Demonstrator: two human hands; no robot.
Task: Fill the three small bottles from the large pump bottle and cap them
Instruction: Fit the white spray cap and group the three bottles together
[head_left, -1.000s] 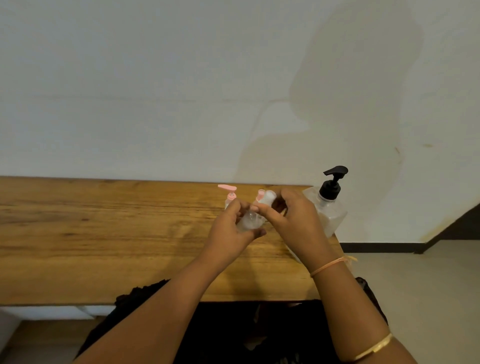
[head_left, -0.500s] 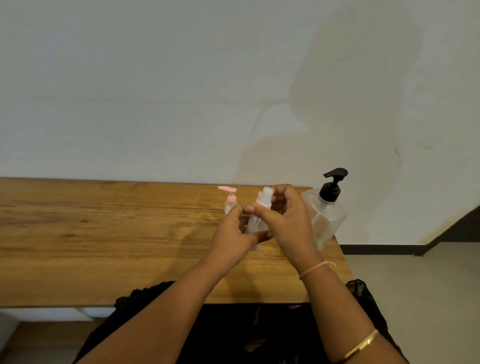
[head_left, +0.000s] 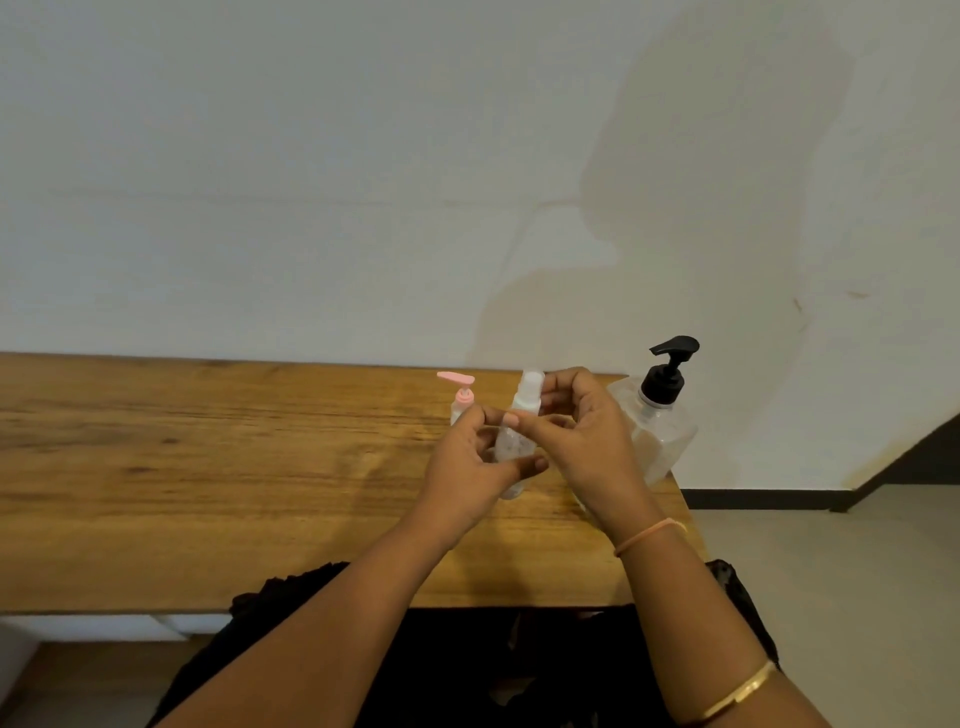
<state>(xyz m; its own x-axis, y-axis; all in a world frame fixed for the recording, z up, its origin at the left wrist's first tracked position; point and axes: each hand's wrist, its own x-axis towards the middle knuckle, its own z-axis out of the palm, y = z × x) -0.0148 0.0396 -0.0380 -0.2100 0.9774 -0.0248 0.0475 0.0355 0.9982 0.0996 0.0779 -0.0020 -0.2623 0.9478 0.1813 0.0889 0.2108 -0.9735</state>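
Note:
A small clear bottle with a white cap is held upright just above the wooden table. My left hand grips its body. My right hand pinches the bottle's neck under the cap, thumb in front and fingers curled behind. Just left of my hands a small bottle with a pink pump top stands on the table, its lower part hidden by my left hand. The large clear pump bottle with a black pump stands at the table's right end. No third small bottle is visible.
The table ends just right of the large bottle, with floor beyond. A white wall runs directly behind the table. My dark clothing lies below the front edge.
The small clear bottle has gone from tilted to upright. My right hand has shifted from the cap's top down to the neck, and both hands sit slightly lower.

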